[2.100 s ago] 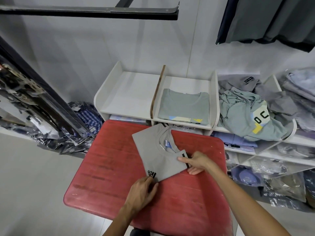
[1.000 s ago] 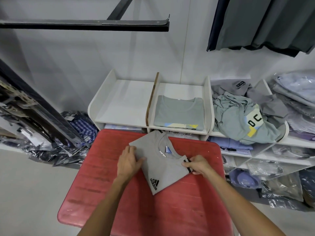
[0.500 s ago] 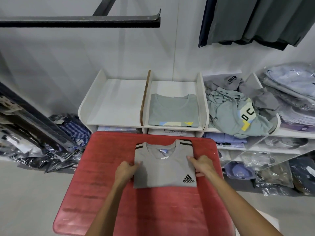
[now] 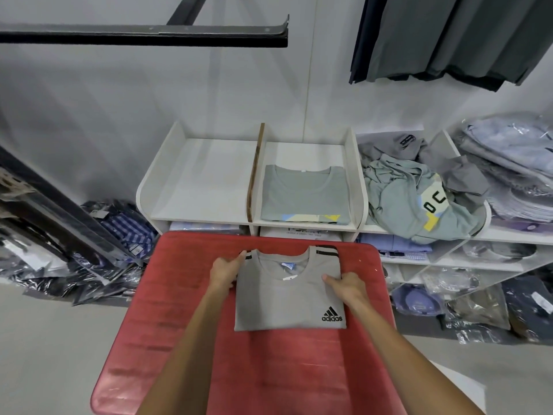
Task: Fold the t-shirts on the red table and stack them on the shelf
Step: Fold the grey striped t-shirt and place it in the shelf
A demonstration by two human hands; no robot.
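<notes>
Folded grey cotton t-shirt with black shoulder stripes and a black adidas logo (image 4: 288, 298) lies flat on the red rectangular counter with rounded corners (image 4: 185, 324), collar toward the shelf, logo at the corner nearest the right forearm. Shirt sits on the far half of the counter, square to its edges.

Left hand (image 4: 224, 272): grip holds the shirt's left edge near the shoulder stripe, fingers curled over the fabric. Right hand (image 4: 347, 284): grip holds the shirt's right edge below the other stripe, thumb on top of the cloth, remaining fingers under or beside the fold; cannot tell which.

White open shelf unit with upright dividers (image 4: 206, 181) stands just beyond the counter against the wall. Left top compartment holds nothing visible. Middle top compartment holds one folded sage-green t-shirt with a pale blue and yellow print (image 4: 305, 196), lying flat. Right top compartment holds a loose heap of unfolded green and grey garments (image 4: 416, 199).

Black metal wall bracket (image 4: 143, 35) projects overhead. Dark hanging garments (image 4: 454, 37) at upper right. Bagged clothing in clear plastic (image 4: 89, 250) lies on the floor left of the shelf.
</notes>
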